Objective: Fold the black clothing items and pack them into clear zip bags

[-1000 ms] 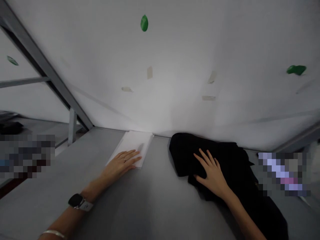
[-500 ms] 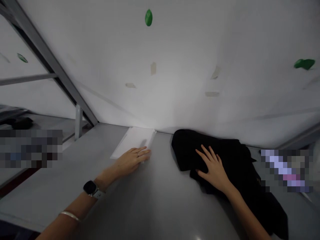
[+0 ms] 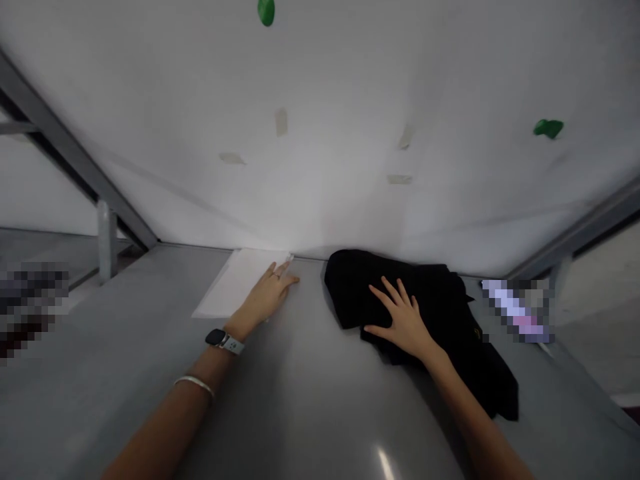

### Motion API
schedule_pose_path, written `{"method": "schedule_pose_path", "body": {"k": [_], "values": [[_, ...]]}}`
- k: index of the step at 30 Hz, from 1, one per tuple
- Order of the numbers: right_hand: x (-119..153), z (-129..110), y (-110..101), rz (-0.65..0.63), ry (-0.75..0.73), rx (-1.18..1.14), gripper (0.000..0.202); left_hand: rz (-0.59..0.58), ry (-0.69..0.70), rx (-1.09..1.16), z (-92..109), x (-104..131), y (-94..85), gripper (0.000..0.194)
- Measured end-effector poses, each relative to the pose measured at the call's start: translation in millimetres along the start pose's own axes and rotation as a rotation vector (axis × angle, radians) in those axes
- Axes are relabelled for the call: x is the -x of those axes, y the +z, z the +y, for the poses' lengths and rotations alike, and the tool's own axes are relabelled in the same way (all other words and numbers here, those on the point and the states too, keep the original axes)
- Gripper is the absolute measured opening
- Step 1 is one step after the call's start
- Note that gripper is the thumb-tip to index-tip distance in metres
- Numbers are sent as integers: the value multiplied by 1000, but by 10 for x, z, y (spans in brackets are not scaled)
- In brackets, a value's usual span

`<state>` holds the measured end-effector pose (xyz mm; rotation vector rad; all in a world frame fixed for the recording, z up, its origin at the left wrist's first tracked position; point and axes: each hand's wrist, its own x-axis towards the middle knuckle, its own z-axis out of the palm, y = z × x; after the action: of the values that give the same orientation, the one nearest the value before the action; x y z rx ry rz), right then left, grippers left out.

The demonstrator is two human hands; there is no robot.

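Observation:
My left hand (image 3: 267, 291) lies on the right side of a flat white sheet or packet (image 3: 227, 290), its fingers stretched toward the wall. A watch and a bangle are on that arm. On the right, my right hand (image 3: 400, 317) rests with fingers spread on a folded black garment (image 3: 440, 293), which looks like cloth in several layers. Neither hand grips anything. Part of the sheet is hidden under my left hand, and my right forearm covers some of the cloth.
Both lie on a grey tabletop (image 3: 310, 400) against a white wall panel (image 3: 350, 213) with tape bits and green leaf-shaped marks. Slanted grey metal bars (image 3: 100, 190) frame the left and right sides. A blurred-out lilac item (image 3: 517, 313) is at the right.
The view has shifted right, so the scene sits further left. My left hand has slid forward along the sheet, toward the wall. My right hand stays spread on the black garment.

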<state>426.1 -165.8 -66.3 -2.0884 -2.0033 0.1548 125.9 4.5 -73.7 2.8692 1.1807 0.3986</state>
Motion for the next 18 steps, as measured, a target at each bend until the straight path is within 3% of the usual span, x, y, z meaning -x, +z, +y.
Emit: {"method": "schedule_pose_path", "body": {"k": [8,13,18], "values": [[-31,123,-19,0,31,-26,71,-22,-296,-101,-50,6,169,47],[2,366,-41,6,52,-54,71,-19,-342,-137,-59,52,152,48],[37,619,-29,32,49,-93,69,-18,-358,-136,-192,108,141,50]]}}
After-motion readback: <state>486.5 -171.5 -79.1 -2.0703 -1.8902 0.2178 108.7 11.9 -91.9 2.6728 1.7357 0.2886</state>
